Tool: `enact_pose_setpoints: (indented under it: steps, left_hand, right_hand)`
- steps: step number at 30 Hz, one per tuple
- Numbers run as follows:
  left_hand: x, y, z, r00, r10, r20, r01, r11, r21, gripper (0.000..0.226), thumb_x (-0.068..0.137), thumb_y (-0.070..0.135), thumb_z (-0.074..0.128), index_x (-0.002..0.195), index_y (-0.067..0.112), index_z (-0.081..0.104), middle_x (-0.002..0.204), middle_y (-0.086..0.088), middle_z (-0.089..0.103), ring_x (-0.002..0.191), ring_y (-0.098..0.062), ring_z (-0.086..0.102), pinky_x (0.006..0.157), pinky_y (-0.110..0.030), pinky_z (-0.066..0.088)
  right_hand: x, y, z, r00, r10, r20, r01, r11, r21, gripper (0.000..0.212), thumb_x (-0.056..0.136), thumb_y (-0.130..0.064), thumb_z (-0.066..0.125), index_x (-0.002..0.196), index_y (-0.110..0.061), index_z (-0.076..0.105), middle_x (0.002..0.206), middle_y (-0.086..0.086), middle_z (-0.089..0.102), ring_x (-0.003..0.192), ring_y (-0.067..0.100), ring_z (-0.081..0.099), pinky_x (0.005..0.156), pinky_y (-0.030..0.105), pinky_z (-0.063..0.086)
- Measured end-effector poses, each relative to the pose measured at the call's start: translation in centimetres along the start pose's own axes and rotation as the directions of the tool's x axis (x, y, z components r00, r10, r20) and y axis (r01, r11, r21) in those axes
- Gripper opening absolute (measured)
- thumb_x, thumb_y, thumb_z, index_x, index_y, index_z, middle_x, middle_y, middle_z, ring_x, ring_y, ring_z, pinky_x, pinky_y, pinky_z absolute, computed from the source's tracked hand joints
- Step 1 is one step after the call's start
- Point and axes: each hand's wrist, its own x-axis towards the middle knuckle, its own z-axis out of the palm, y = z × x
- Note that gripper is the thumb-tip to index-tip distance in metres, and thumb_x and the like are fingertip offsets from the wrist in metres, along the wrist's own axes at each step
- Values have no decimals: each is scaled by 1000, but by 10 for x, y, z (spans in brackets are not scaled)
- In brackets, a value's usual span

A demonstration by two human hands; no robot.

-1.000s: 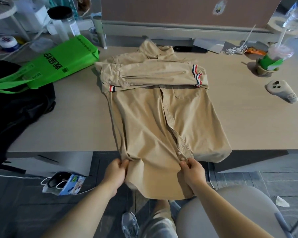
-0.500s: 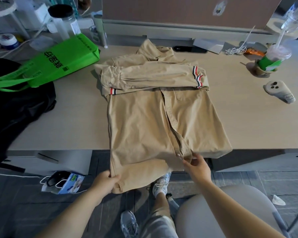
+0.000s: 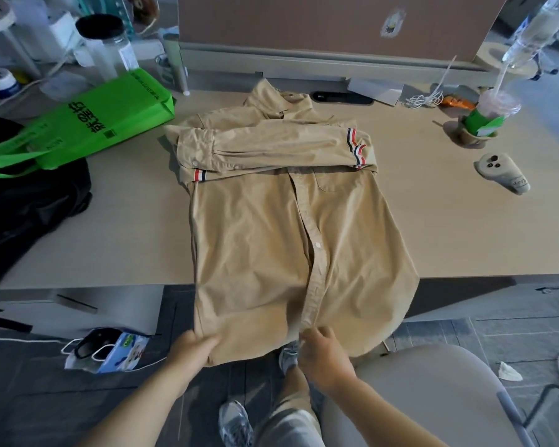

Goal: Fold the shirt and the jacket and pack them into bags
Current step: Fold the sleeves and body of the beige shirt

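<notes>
- The shirt (image 3: pixel 284 227) lies face up on the table (image 3: pixel 465 227), collar at the far side, buttons down the middle.
- Both sleeves are folded across the chest, striped cuffs showing at either side.
- The shirt's lower part hangs over the near table edge, and that's where the hands are.
- Left hand (image 3: pixel 192 348) pinches the hem at the shirt's left corner, thumb on top of the cloth, fingers tucked under it.
- Right hand (image 3: pixel 325 358) grips the hem at the button placket, fingers closed on the fabric; it looks a little blurred.
- Between the two hands the hem is held out flat, off the table; to the right of the right hand the curved tail droops free.
- The bag (image 3: pixel 88 124), bright green, lies flat at the left of the table, its handles trailing over the jacket (image 3: pixel 29 208).
- That jacket, black, is heaped at the table's left edge, touching the bag and well apart from the shirt.
- A cup (image 3: pixel 486 116) with a straw stands far right, a small pale controller-like thing (image 3: pixel 501 174) lies nearer, both clear of the shirt.
- A chair (image 3: pixel 433 391) sits below right, beside the right forearm.
- On the floor at left lies a small printed paper bag (image 3: pixel 110 350).
</notes>
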Motion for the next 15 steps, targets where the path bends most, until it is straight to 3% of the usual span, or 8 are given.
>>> enact_pose_setpoints:
  steps: [3,6,8,10,13,15]
  left_hand:
    - [-6,0,-6,986,-56,159,54,998,19,28,78,25,77,95,10,62,89,-9,70,75,-20,63,60,-27,49]
    - [-8,0,-12,943,-163,289,156,987,49,20,78,11,76,90,3,62,65,-5,63,49,-11,50,41,-18,32]
    - [-12,6,-14,916,-187,355,189,981,30,11,80,0,69,78,5,58,50,-1,53,37,-8,42,38,-17,25]
    - [-20,18,-19,889,-182,420,194,981,13,14,76,-2,68,71,7,58,49,-2,53,38,-9,44,40,-18,28]
    - [-39,43,-33,840,-115,531,184,980,-78,18,59,4,69,77,5,68,69,-11,66,59,-19,60,55,-24,44]
    - [-50,63,-41,823,-40,566,172,968,-182,29,57,4,67,86,3,68,78,-13,68,67,-22,65,65,-30,50]
  right_hand:
    - [11,15,14,960,249,127,-267,952,148,10,88,-20,50,89,-19,60,95,3,59,85,19,54,75,30,44]
    - [13,26,15,885,448,130,-448,740,502,19,89,-21,51,93,-7,64,76,7,59,68,20,52,62,35,44]
    - [9,33,3,836,540,96,-467,608,642,22,92,-19,50,89,1,58,71,8,52,67,22,48,60,33,39]
    - [6,44,-13,794,606,45,-464,557,689,25,93,-23,52,89,2,57,72,9,52,69,24,49,67,36,40]
    - [2,57,-38,737,676,2,-436,473,766,36,91,-32,55,106,0,56,76,12,53,73,28,51,71,39,41]
    - [-5,58,-58,722,692,-11,-426,457,781,32,91,-32,56,99,-1,56,74,12,52,73,29,51,75,41,44]
